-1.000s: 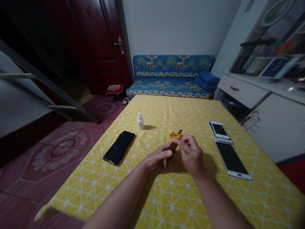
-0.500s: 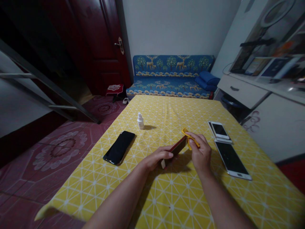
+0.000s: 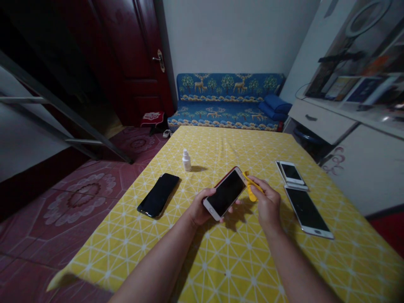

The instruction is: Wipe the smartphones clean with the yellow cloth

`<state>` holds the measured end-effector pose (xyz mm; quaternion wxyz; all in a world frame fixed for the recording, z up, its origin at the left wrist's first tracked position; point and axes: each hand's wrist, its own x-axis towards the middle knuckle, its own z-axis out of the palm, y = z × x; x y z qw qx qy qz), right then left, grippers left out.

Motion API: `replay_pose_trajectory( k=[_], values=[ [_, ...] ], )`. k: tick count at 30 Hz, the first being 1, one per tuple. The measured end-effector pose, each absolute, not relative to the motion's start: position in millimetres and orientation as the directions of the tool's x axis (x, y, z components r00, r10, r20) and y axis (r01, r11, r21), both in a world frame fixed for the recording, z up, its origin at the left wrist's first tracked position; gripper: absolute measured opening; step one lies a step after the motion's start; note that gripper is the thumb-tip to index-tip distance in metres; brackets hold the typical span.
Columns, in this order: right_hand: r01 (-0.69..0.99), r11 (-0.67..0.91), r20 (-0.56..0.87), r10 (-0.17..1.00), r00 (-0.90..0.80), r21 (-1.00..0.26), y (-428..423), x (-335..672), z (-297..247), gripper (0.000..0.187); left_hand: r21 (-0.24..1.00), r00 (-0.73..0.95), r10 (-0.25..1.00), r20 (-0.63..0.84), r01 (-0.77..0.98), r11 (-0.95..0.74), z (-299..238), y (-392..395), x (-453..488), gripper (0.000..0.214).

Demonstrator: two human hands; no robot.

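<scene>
A white-fronted smartphone (image 3: 226,194) with a red back edge is gripped in my left hand (image 3: 200,207), its dark screen facing up toward me and tilted above the table. My thumb lies over its near left edge while the fingers wrap beneath. Pinched in my right hand (image 3: 267,201) is a yellow cloth (image 3: 252,190), which meets the phone's upper right edge. A black smartphone (image 3: 158,195) lies flat left of my hands. Behind it stands a small white spray bottle (image 3: 186,160).
Right of my hands, a large white phone (image 3: 309,213) lies below a smaller white phone (image 3: 291,171) that rests on another pale device. A yellow patterned tablecloth (image 3: 205,269) covers the table. Beyond are a blue sofa (image 3: 221,110), a red door (image 3: 135,54) and a white cabinet (image 3: 366,164).
My left hand has turned the phone from edge-on so that its screen now faces me. The cloth has stayed at its upper right edge, and the other phones and bottle have not moved.
</scene>
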<state>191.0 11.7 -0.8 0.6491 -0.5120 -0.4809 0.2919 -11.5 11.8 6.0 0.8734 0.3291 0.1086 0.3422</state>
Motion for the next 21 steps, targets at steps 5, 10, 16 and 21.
replay_pose_trajectory(
  k=[5,10,16,21],
  values=[
    [0.009,0.282,0.264,0.889,0.374,-0.959,10,185,2,0.028,0.561,0.752,0.657,0.057,-0.568,0.602,9,13,-11,0.070],
    [-0.011,0.291,0.259,0.866,0.428,-0.957,12,184,-1,0.035,0.468,0.793,0.608,0.030,-0.549,0.693,11,15,-12,0.068],
    [0.028,0.292,0.276,0.863,0.423,-0.956,12,183,-1,0.038,0.432,0.691,0.719,-0.074,-0.628,0.648,1,20,-13,0.052],
    [0.184,0.312,0.362,0.830,0.425,-0.932,7,180,7,0.035,0.428,0.644,0.735,-0.211,-0.616,0.662,-7,22,-13,0.035]
  ],
)
